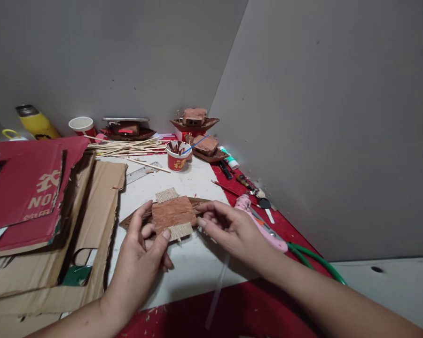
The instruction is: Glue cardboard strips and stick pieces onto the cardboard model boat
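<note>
A small brown model boat [143, 217] lies on the white board in front of me. Its cabin carries a reddish-brown roof [174, 211], with pale corrugated cardboard strips [180, 230] along the near and far edges. My left hand [144, 249] is closed around the cabin's left side, thumb on the near strip and fingers at the far left. At the boat's right end, my right hand [229, 225] is closed, with thumb and forefinger against the end of the cabin. Anything small between those fingertips is hidden.
Cut cardboard [102, 202] is piled at left. Behind are wooden sticks [127, 146], a ruler [143, 172], a paint-stained paper cup [178, 162] and other model boats [195, 123]. At right lies a pink tool, seemingly a glue gun [271, 237], with a green cord [317, 258]. Grey panels stand behind.
</note>
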`<state>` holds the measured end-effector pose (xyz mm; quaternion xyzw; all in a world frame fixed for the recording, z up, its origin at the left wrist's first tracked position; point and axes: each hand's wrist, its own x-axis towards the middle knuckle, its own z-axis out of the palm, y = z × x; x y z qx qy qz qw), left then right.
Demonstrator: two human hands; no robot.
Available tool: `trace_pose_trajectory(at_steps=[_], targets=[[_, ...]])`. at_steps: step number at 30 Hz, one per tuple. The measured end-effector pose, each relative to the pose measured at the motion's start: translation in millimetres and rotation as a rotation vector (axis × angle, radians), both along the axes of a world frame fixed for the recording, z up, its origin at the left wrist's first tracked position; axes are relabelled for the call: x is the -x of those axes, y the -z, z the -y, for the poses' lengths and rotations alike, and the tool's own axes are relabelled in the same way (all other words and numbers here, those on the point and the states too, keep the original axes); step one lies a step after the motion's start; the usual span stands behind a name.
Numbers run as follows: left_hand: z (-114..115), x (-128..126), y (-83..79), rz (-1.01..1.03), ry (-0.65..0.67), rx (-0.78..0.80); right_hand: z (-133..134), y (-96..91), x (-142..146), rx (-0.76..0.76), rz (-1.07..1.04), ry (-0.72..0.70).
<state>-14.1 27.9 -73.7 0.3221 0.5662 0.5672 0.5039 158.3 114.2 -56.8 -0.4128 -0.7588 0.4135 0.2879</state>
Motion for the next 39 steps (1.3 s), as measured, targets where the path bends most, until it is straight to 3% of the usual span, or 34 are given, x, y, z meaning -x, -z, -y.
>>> trace_pose_trajectory(at_steps=[3, 10, 16, 22, 27, 30, 33, 39], targets=[[0, 0, 0.2, 0.009, -0.006, -0.004, 0, -1.1, 2, 0.188, 0.003, 0.005], [5, 3, -1.5, -0.013, -0.022, -0.027, 0, -1.3, 3, 0.474, -0.062, -0.049], [5, 1, -4.3, -0.038, -0.02, -0.021, -4, 8.2, 5, 0.483, -0.099, -0.071], [8, 3, -12.7, -0.052, -0.053, -0.011, -6, 6.0, 1, 0.352, -0.12, -0.043], [12, 13, -20.5, -0.047, -0.13, -0.005, -16, 0.4, -11, -0.22, 0.07, 0.026], [12, 17, -24.9, -0.019, -0.191, 0.016, -25, 2.2, -15, -0.434, 0.23, 0.051], [11, 18, -29.6, -0.012, -0.195, 0.02, -33, 5.3, -14, -0.463, 0.322, 0.042], [10, 21, -34.2, -0.083, -0.229, -0.041, -38, 5.5, -9, -0.342, 0.377, -0.025]])
